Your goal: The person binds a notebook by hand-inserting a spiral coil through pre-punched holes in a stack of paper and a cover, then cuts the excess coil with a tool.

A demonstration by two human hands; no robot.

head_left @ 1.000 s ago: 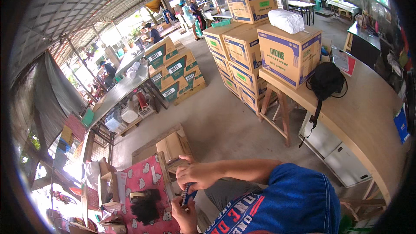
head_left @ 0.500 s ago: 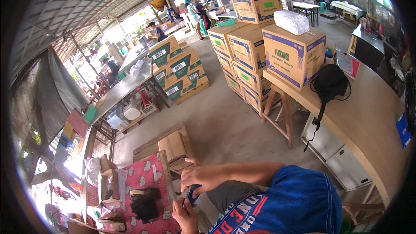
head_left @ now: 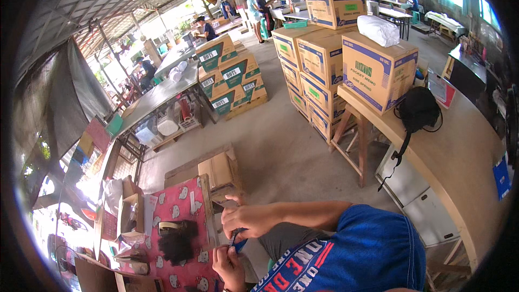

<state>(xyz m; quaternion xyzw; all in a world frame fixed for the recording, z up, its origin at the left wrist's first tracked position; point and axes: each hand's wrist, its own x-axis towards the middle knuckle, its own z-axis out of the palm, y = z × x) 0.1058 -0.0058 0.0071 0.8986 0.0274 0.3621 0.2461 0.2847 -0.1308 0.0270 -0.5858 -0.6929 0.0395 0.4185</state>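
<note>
Between my two hands, close to the edge of the pink-covered table, is a small blue object (head_left: 239,244) whose kind I cannot make out. My right hand (head_left: 243,220) grips it from above, the fingers curled round it and one finger sticking out. My left hand (head_left: 229,268) pinches its lower end with thumb and fingers. On the pink patterned table cover (head_left: 186,201) left of my hands lies a black, bristly-looking bundle (head_left: 175,246). A cream-coloured ring or band (head_left: 170,226) rests at its upper end.
Open cardboard boxes (head_left: 130,213) line the table's left side. Beyond the table sits a flat brown carton (head_left: 217,170) on a wooden pallet. Stacked cartons (head_left: 319,57) stand ahead; a curved wooden counter (head_left: 459,146) with a black cap (head_left: 419,109) runs along the right. Several people work far off.
The view has swung slightly left, so the scene sits further right. The blue object has turned in my hands; a pale, ridged face that showed before is now mostly hidden. Both hands keep hold.
</note>
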